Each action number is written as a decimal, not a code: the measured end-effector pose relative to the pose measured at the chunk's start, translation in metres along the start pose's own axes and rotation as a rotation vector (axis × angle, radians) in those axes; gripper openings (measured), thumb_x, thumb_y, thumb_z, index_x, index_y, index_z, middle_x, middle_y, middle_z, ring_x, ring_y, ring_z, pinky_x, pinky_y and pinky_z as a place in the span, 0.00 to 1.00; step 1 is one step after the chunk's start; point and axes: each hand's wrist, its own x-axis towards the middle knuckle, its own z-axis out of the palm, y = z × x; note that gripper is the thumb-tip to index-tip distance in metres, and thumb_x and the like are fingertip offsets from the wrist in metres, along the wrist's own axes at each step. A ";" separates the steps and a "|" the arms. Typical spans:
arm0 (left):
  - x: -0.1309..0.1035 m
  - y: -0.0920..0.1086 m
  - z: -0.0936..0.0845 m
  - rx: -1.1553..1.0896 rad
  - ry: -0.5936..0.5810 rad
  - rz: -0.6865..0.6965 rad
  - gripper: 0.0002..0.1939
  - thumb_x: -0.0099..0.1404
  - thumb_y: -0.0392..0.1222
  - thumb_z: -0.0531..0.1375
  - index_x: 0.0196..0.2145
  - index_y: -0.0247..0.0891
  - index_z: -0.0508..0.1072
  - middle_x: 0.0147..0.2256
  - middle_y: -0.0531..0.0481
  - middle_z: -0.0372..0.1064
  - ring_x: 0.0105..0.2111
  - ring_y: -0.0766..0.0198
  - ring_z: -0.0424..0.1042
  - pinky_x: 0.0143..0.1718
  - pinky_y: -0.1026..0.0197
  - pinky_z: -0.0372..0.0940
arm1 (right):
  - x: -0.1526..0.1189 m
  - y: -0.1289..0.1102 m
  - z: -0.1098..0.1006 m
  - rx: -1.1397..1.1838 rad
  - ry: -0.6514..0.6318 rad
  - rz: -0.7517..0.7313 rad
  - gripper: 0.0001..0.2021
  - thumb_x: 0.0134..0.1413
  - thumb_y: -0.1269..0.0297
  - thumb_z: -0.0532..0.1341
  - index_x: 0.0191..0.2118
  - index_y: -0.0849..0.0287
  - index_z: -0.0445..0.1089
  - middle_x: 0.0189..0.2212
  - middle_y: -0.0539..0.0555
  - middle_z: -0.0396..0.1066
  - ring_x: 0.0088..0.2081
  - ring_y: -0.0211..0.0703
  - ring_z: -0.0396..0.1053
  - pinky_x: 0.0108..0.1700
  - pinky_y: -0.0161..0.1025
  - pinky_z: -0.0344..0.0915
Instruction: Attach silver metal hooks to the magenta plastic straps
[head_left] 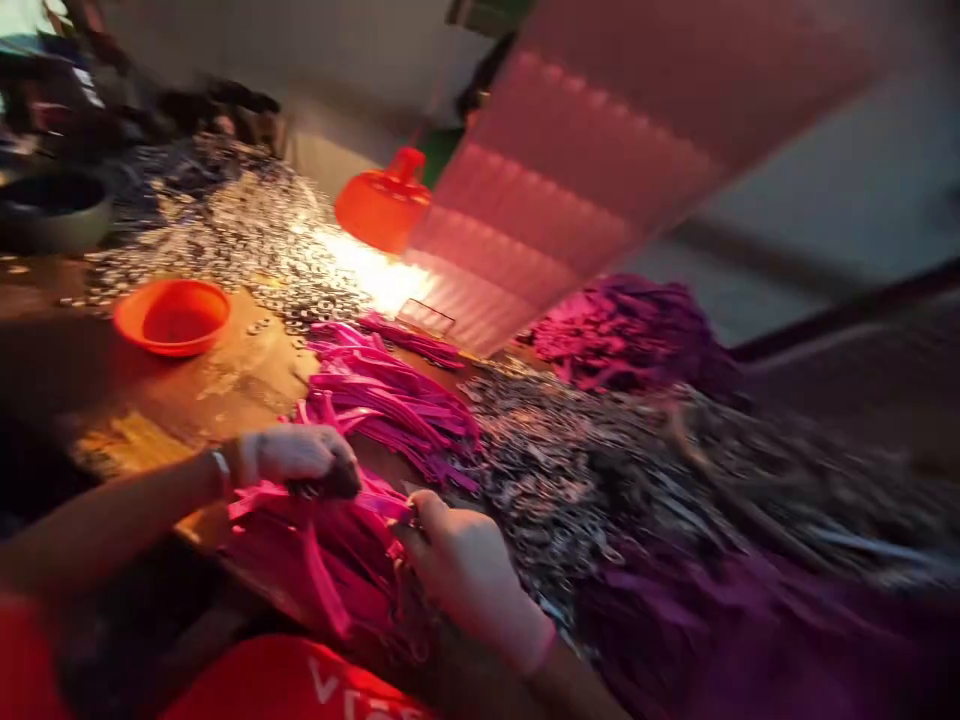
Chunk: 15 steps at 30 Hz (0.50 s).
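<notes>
"Where is the pink strap [384, 502] lying?"

"It's stretching between the hands, over a pink pile [352, 565] on the tabletop [172, 390]."

"And the fingers?"

"The right hand [465, 555] is clamping its fingers on the strap; the left hand [315, 458] is curling, but I cannot tell whether it's gripping. Beyond, an orange lamp [382, 208] is glowing."

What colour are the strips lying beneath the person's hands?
The strips are bright pink; the head view shows them best.

Workshop — heaped metal fittings [247, 240], bundled pink straps [390, 400], low-hung red lamp [382, 208]
</notes>
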 end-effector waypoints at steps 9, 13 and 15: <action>0.037 0.008 -0.041 -0.353 0.138 -0.086 0.20 0.66 0.23 0.47 0.46 0.28 0.75 0.23 0.50 0.72 0.15 0.72 0.63 0.13 0.75 0.56 | -0.006 0.077 -0.009 0.361 -0.173 0.153 0.18 0.66 0.50 0.55 0.32 0.54 0.74 0.30 0.49 0.76 0.34 0.40 0.71 0.36 0.33 0.57; 0.062 -0.024 0.000 -0.604 0.159 -0.160 0.15 0.67 0.29 0.51 0.48 0.32 0.72 0.33 0.39 0.76 0.19 0.67 0.70 0.09 0.74 0.51 | 0.029 0.142 0.020 0.051 -0.097 0.514 0.09 0.64 0.62 0.57 0.40 0.54 0.76 0.38 0.52 0.77 0.41 0.42 0.72 0.40 0.34 0.59; 0.077 -0.032 0.019 -0.720 0.153 -0.193 0.13 0.69 0.33 0.52 0.48 0.32 0.70 0.34 0.37 0.75 0.20 0.65 0.72 0.08 0.74 0.49 | 0.046 0.160 0.038 -0.030 -0.086 0.564 0.08 0.61 0.64 0.60 0.42 0.56 0.75 0.41 0.56 0.77 0.44 0.45 0.72 0.43 0.36 0.59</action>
